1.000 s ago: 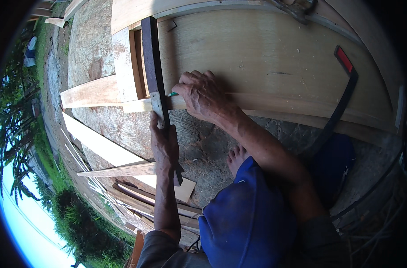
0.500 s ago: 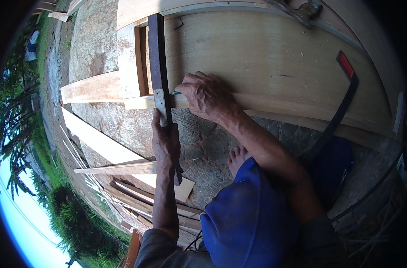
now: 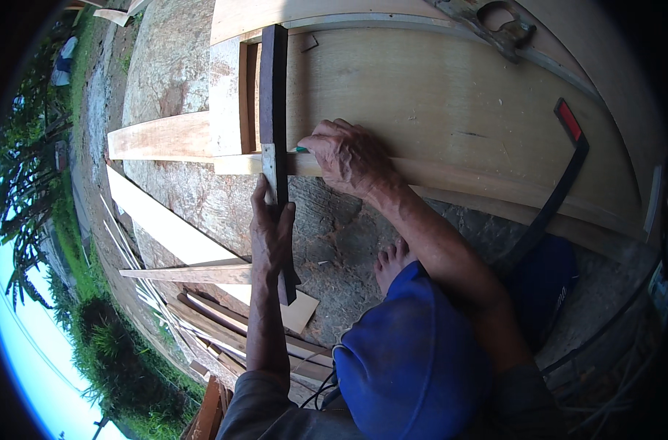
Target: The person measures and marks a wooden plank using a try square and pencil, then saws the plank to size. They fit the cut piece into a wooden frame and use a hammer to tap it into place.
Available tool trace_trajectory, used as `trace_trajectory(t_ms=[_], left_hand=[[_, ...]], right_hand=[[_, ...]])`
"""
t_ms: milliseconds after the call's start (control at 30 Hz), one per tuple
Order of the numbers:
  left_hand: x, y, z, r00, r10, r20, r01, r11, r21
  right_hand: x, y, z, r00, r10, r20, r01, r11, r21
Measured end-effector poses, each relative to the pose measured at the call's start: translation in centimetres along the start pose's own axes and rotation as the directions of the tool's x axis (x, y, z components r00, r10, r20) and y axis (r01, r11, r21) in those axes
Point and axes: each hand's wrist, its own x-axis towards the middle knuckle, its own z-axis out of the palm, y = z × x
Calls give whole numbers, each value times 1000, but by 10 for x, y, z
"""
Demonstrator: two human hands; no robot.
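Note:
A long dark wooden bar (image 3: 274,88) with a metal plate on it, like a carpenter's square, lies across the edge of a pale wooden panel (image 3: 422,88). My left hand (image 3: 271,235) grips its lower part, thumb and fingers on either side of the bar. Just right of the bar, my right hand (image 3: 348,158) rests on the panel's edge strip (image 3: 451,172), fingers pinched together. A thin green thing (image 3: 300,149), like a pencil, pokes out of that pinch toward the bar. Most of it is hidden by the fingers.
A handsaw (image 3: 504,33) rests at the panel's far right edge. A black strip with a red end (image 3: 568,117) crosses the panel's right side. Pale boards (image 3: 180,220) and several thin strips lie on the ground at left. My bare foot (image 3: 392,264) is below the panel.
The view has shifted a little, so the panel and bar appear farther right. Both hands keep their holds, the right one still beside the bar.

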Motion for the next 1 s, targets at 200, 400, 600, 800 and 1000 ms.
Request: trace_trajectory(t_ms=[200, 400, 600, 800, 1000], left_hand=[[5, 5, -17, 974, -60, 219, 158, 871, -464], [-11, 15, 14, 947, -106, 303, 299, 636, -712], [-22, 15, 62, 967, 12, 253, 223, 430, -875], [-22, 39, 91, 997, -43, 59, 73, 520, -851], [-2, 66, 29, 869, 223, -441, -292, 952, -94]], right_hand=[[-1, 2, -1, 996, -34, -87, 37, 999, 34], [-3, -9, -15, 978, 144, -150, -101, 959, 265], [-28, -35, -18, 972, 227, 57, -233, 907, 350], [-34, -41, -19, 909, 412, 67, -416, 877, 241], [-27, -75, -74, 969, 239, -66, -197, 905, 378]])
